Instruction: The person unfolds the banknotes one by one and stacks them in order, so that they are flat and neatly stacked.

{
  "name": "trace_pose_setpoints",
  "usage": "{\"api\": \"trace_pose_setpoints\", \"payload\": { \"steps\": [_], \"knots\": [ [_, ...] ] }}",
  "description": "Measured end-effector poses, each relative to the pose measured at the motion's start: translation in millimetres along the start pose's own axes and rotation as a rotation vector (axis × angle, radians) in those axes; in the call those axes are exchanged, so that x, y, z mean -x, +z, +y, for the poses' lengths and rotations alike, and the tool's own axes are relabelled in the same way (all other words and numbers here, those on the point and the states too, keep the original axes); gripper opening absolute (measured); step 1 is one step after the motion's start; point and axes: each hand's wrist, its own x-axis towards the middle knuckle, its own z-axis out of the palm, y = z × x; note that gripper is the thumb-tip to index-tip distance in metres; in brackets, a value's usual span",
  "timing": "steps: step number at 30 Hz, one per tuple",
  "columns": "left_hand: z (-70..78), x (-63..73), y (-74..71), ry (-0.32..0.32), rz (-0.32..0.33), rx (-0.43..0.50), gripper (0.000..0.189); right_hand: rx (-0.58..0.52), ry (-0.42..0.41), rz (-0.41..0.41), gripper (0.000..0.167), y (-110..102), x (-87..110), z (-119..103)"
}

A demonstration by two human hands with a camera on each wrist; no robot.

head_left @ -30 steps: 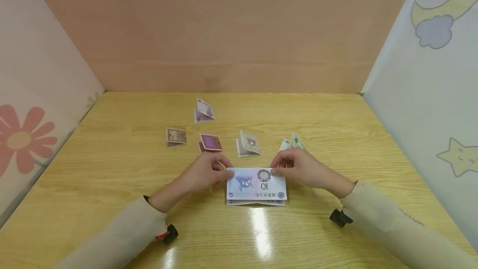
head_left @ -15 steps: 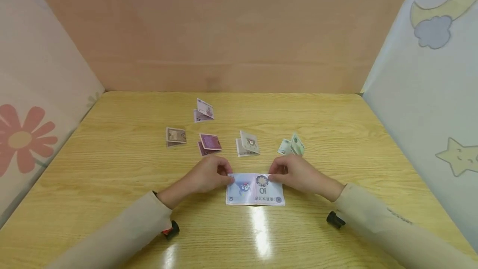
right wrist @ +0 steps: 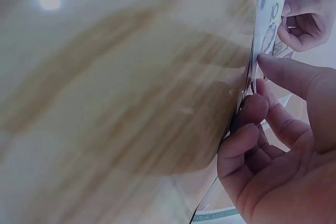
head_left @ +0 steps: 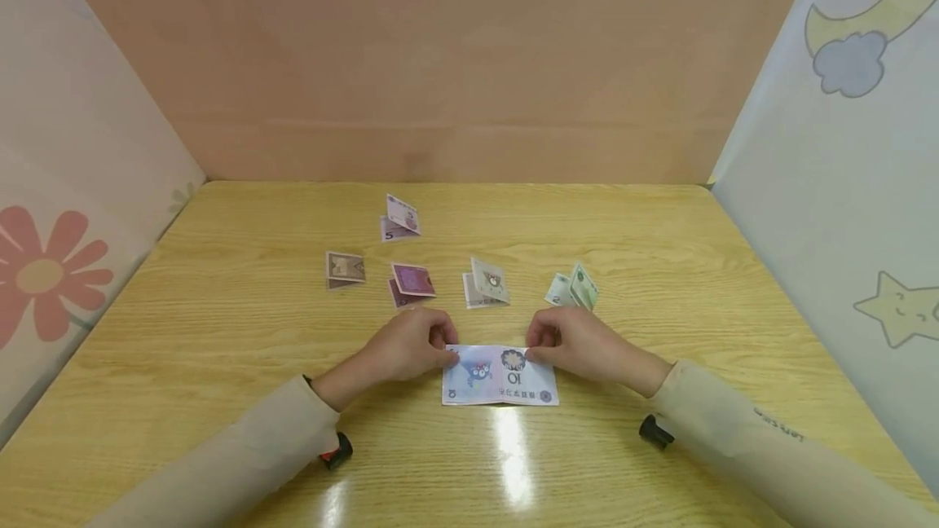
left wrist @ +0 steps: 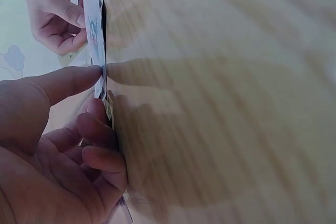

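A pale blue and lilac play banknote [head_left: 480, 381] marked 10 lies folded in two lengthwise near the middle of the table, its print upside down in the head view. My left hand [head_left: 414, 345] pinches its far left corner between thumb and fingers. At the far right corner my right hand [head_left: 579, 349] does the same. Both wrist views show the note edge-on, low against the wood, with the thumb [left wrist: 73, 81] on its upper face and the other fingers curled at its edge. In the right wrist view the 10 shows on the banknote [right wrist: 270, 17].
Beyond my hands stand several smaller folded play notes: a brown one [head_left: 346, 267], a magenta one [head_left: 414, 279], a grey-beige one [head_left: 489, 279] and a green one [head_left: 584, 285]. A light purple note [head_left: 403, 217] marked 5 is farther back. Printed walls enclose the wooden table [head_left: 660, 243].
Both hands have moved slightly toward me with the banknote. Its upper half has come down over the lower half, whose edge showed below it a second ago. The smaller notes stay put.
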Motion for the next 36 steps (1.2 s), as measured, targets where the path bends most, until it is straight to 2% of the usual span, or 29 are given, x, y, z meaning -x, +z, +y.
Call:
{"api": "trace_pose_setpoints", "payload": {
  "steps": [11,14,18,23,27,32,36],
  "knots": [
    [-2.4,1.4,0.3,0.024,0.016,0.007,0.016,0.023,-0.003,0.02,0.014,1,1.5,1],
    [-4.3,2.2,-0.7,0.018,0.011,0.058,0.016,0.018,0.0,0.023,0.013,-1,2.2,0],
    [-5.4,2.4,-6.0,-0.005,-0.009,0.174,0.013,-0.007,0.004,0.043,0.01,-10,1.8,-6],
    [2.7,2.0,-25.2,0.024,-0.038,0.298,0.014,-0.102,0.014,0.072,0.007,-25,-2.9,-19],
    [9.5,0.0,-46.4,0.036,-0.02,0.353,0.025,-0.216,0.027,0.075,0.015,-36,-9.7,-28],
    [7.9,-9.7,-70.1,-0.015,0.033,0.477,0.028,-0.328,0.064,0.082,0.024,-48,-21.1,-33],
    [3.8,-23.1,-86.9,-0.061,0.099,0.506,0.03,-0.402,0.081,0.088,0.029,-57,-32.9,-37]
  ]
}}
